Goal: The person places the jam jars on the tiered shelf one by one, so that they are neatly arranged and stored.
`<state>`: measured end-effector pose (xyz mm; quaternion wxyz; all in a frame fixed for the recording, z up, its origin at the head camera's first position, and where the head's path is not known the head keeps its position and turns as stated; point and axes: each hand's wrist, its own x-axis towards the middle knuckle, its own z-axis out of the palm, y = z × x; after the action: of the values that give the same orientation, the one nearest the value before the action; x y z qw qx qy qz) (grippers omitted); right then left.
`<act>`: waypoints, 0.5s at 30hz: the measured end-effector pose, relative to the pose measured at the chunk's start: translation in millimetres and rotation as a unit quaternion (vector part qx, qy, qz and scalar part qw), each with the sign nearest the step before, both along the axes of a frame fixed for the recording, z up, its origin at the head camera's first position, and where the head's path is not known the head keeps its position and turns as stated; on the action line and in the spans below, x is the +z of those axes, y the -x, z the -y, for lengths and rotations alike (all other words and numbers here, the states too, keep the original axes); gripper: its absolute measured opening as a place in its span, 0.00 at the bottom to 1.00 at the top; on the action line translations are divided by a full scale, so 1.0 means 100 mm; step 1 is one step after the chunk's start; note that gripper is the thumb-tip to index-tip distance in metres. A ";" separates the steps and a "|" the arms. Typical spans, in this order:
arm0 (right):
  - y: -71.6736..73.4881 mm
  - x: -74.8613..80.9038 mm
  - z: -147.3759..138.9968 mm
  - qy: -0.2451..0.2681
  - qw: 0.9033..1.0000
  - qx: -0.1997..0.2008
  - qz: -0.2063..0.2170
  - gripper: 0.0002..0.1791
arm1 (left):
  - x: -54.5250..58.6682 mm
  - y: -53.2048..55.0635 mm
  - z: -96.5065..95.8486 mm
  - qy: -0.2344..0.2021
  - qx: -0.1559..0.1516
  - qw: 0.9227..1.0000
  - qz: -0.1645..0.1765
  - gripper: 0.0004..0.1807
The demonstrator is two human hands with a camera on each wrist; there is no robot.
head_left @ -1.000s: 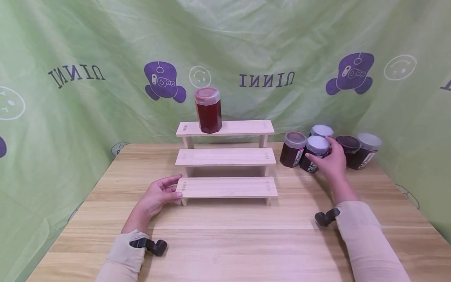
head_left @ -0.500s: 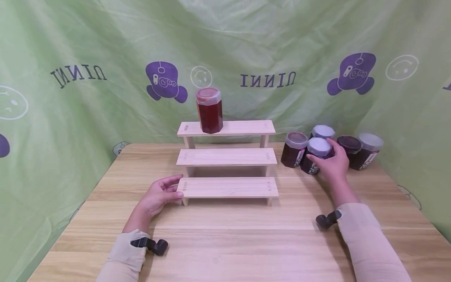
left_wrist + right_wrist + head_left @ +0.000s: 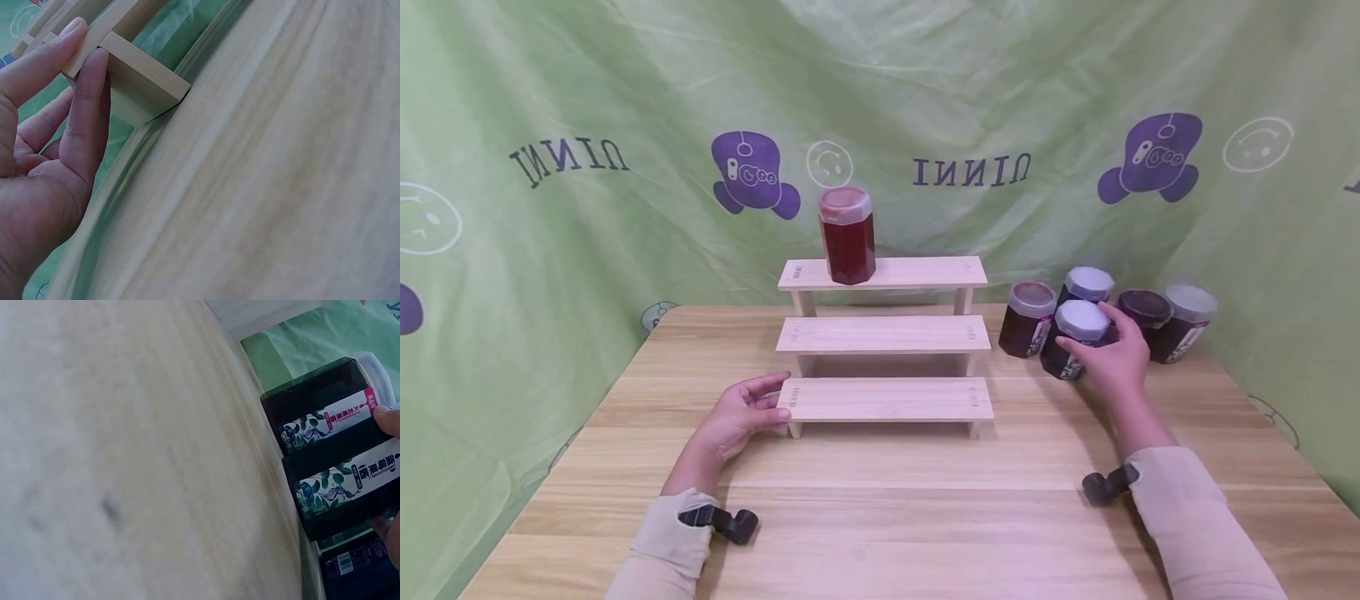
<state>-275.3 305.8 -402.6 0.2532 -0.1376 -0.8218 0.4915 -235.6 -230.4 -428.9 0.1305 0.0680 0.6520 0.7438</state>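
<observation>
My right hand (image 3: 1120,358) grips a dark jam jar with a pale lid (image 3: 1081,322), thumb on one side and fingers on the other. The jar stands about upright, slightly nearer me than the jars around it. Its printed label (image 3: 350,478) shows in the right wrist view, where only bits of the hand appear. With thumb and index finger, my left hand (image 3: 730,421) pinches the left end of the lowest step of a three-step wooden stand (image 3: 887,398). The left wrist view has the thumb (image 3: 50,59) above the board. A red jar (image 3: 848,242) stands on the top step.
Left of the held jar is a dark jar with a reddish lid (image 3: 1026,321). Behind it is another pale-lidded jar (image 3: 1086,283). Two more, one dark-lidded (image 3: 1144,308) and one pale-lidded (image 3: 1186,321), stand to the right. A green printed cloth (image 3: 925,100) hangs behind the wooden table (image 3: 880,517).
My right hand has drawn the pale-lidded jar a little toward me, away from the jar behind it. My left hand keeps its pinch on the stand, which stays put.
</observation>
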 end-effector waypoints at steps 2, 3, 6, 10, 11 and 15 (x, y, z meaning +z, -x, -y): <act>-0.01 0.00 0.00 0.000 1.000 -0.002 -0.002 0.49 | 0.00 0.00 0.00 0.000 -0.002 1.000 -0.001 0.42; -0.02 0.00 0.00 -0.001 1.000 -0.002 -0.002 0.49 | 0.00 0.00 0.00 -0.001 -0.002 1.000 -0.001 0.42; -0.03 0.01 0.00 0.003 1.000 0.000 0.000 0.50 | 0.00 0.00 0.00 -0.002 -0.002 1.000 -0.002 0.41; -0.06 0.02 0.01 0.011 1.000 0.001 -0.001 0.50 | 0.00 0.00 -0.01 -0.001 0.001 1.000 0.000 0.41; -0.07 0.02 0.01 0.011 1.000 0.001 -0.002 0.50 | 0.00 0.00 -0.01 0.000 0.002 1.000 0.000 0.41; -0.10 0.05 0.04 0.006 1.000 0.002 -0.007 0.49 | 0.01 0.00 -0.01 0.005 0.004 1.000 0.002 0.42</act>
<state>-265.2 302.3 -397.5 0.2574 -0.1336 -0.8174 0.4978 -235.3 -229.5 -428.2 0.1294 0.0636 0.6554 0.7414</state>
